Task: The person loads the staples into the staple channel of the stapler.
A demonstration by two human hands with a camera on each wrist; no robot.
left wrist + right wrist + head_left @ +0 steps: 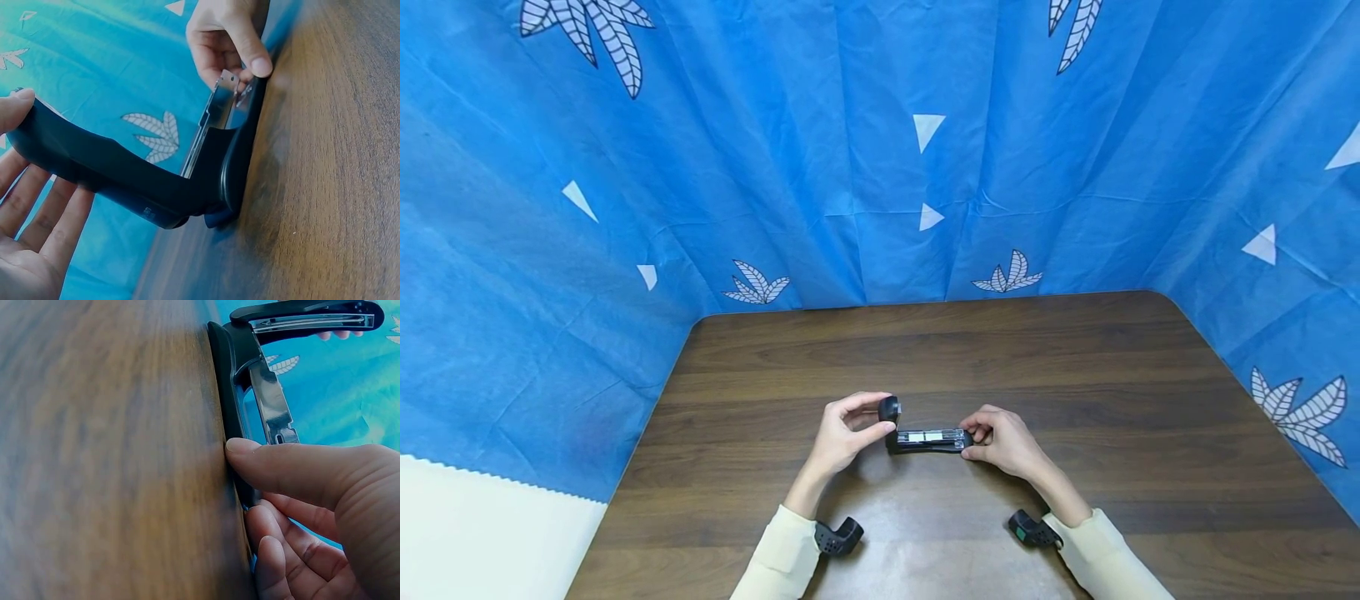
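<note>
A black stapler [925, 450] rests on the table with its top arm swung up and back. Inside, the metal staple channel [272, 403] lies bare above the base. My left hand [838, 437] pinches the raised top arm [100, 159] near its free end, thumb on one side and fingers on the other. At the other end, my right hand [1007, 442] grips the tip of the base [228, 394] between thumb and fingers. Whether staples lie in the channel cannot be made out clearly.
The brown wooden table [760, 367] spreads around the stapler. Blue curtain [880, 167] with leaf prints hangs behind it and at both sides. Black wrist devices [841, 537] sit at both cuffs, close to the tabletop.
</note>
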